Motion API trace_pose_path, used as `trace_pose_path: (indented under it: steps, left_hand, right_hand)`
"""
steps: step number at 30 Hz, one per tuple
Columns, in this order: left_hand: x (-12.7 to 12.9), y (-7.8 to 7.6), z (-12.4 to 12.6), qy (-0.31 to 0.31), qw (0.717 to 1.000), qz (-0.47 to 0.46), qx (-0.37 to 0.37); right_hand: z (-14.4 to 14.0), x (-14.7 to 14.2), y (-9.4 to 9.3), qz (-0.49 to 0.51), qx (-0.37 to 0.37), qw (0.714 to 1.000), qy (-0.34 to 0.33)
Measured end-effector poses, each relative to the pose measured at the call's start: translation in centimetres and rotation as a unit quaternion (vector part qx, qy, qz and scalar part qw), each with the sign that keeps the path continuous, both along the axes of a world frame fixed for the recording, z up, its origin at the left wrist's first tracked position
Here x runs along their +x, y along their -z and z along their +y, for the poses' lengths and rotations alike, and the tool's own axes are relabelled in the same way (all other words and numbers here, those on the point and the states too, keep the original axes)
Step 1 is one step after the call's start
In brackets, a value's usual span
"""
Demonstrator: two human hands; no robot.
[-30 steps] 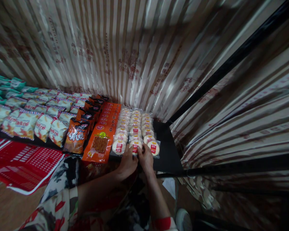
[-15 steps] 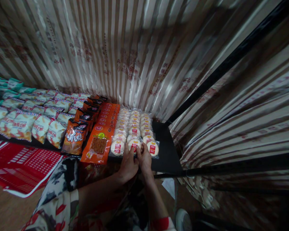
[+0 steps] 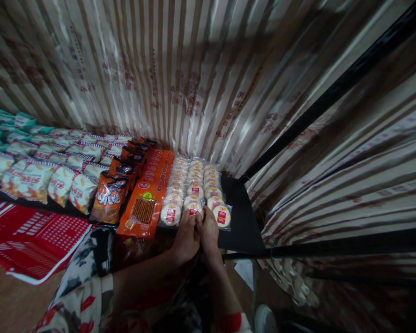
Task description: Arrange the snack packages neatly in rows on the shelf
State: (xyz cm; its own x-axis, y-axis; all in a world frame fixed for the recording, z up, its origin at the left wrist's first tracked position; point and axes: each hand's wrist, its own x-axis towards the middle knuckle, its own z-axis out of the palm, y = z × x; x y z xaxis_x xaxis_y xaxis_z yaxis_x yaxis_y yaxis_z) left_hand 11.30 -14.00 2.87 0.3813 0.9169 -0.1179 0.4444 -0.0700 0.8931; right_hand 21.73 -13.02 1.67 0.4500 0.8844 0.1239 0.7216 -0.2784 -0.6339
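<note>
Round white rice cakes in clear glossy film, red-and-yellow labels, writing unreadable: three rows on black counter (image 3: 241,222). Front middle pack (image 3: 194,210) pinched between left hand (image 3: 186,238) and right hand (image 3: 208,232) at counter's near edge. Alongside: flat orange packets (image 3: 146,203), puffy snack bags (image 3: 60,185).

Striped, shiny curtain (image 3: 180,78) covers back and right walls. Black shelf (image 3: 241,222) with black frame bar (image 3: 333,88) running diagonally. Wooden floor (image 3: 10,300) lower left, partly under what looks like a red sheet (image 3: 31,240). Lighting dim.
</note>
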Motion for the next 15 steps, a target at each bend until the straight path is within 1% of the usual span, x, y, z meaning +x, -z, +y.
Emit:
trace_pose_path:
  steps: [4, 7, 11, 15]
  left_hand:
    - [-0.01, 0.54, 0.33, -0.003, 1.000, -0.026, -0.008]
    - [-0.11, 0.78, 0.24, 0.000, 0.999, -0.037, 0.001]
    - [-0.16, 0.88, 0.06, 0.006, 1.000, -0.025, 0.011]
    - [-0.22, 0.69, 0.28, 0.011, 1.000, -0.025, 0.011]
  right_hand:
    - [0.13, -0.01, 0.17, -0.005, 0.010, 1.000, 0.008]
    - [-0.08, -0.15, 0.42, -0.008, 0.022, 1.000, 0.011]
    - [-0.62, -0.41, 0.81, -0.007, 0.047, 0.999, -0.002]
    - [-0.82, -0.58, 0.93, -0.007, 0.043, 0.999, -0.014]
